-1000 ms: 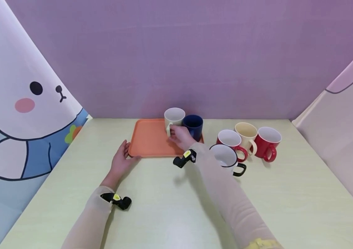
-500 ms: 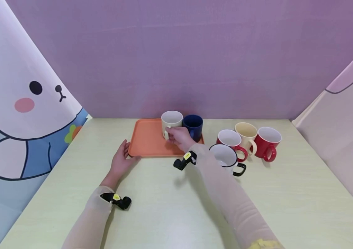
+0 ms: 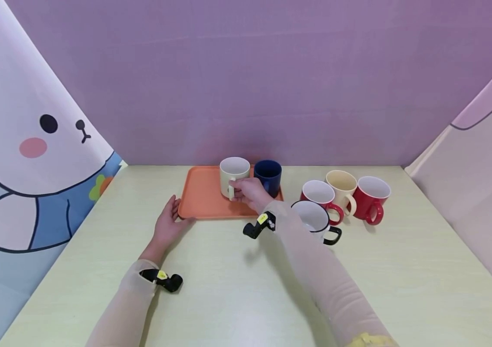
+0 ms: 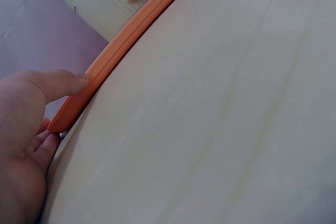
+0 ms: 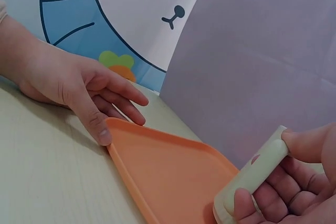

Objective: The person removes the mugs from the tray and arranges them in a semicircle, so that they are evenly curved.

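My right hand (image 3: pixel 252 191) pinches the handle of a cream ribbed mug (image 3: pixel 231 174), thumb on top and fingers curled below. That mug is upright over the middle of an orange tray (image 3: pixel 200 195); in the right wrist view its base is low, close to the tray's surface. Just right of it, a dark blue mug (image 3: pixel 268 172) stands at the tray's right end. My left hand (image 3: pixel 170 223) holds the tray's near left corner, with the thumb (image 4: pixel 73 83) against the front rim and the fingers along the left side.
Right of the tray stands a group of mugs: a white one with a black rim (image 3: pixel 313 219), a red one with a white inside (image 3: pixel 315 192), a cream-yellow one (image 3: pixel 340 182) and a taller red one (image 3: pixel 365 200). A purple backdrop (image 3: pixel 246 86) rises behind the table.
The right hand has drawn the cream mug left and toward me, widening the gap from the blue mug. The left hand stays at the tray corner.
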`<state>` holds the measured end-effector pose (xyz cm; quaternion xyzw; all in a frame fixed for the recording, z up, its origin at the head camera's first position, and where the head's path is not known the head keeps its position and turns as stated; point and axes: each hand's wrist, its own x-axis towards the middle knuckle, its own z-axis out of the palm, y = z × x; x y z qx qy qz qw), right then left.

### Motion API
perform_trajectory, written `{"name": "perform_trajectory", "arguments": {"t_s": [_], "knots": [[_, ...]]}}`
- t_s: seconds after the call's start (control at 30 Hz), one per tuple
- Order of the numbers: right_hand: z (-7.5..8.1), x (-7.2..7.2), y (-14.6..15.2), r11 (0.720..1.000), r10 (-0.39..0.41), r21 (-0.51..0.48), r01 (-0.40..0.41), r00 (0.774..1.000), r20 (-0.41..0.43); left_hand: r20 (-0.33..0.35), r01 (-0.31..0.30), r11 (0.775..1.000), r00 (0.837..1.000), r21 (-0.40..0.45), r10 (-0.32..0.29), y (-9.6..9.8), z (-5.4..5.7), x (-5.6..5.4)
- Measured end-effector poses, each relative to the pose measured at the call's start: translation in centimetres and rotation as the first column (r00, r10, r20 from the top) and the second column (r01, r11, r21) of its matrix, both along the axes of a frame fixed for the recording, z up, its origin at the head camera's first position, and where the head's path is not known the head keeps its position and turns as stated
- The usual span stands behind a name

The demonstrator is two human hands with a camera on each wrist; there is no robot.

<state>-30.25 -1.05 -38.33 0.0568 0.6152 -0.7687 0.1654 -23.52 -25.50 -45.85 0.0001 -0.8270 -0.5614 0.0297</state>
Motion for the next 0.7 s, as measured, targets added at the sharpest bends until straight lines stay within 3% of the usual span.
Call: {"name": "perform_trajectory", "arguments": {"t_s": [0.3, 0.7], "knots": [[0.6, 0.4, 0.4, 0.998, 0.045, 0.036, -0.045, 0.999, 0.003, 0.016, 0.001, 1.000, 1.000, 0.009, -0.001, 0.0, 0.0, 0.0], [2.8, 0.7, 1.8, 0.997, 0.067, 0.037, -0.065, 0.997, -0.039, 0.012, -0.003, 1.000, 1.000, -0.007, 0.004, -0.1, 0.1, 0.2]]}}
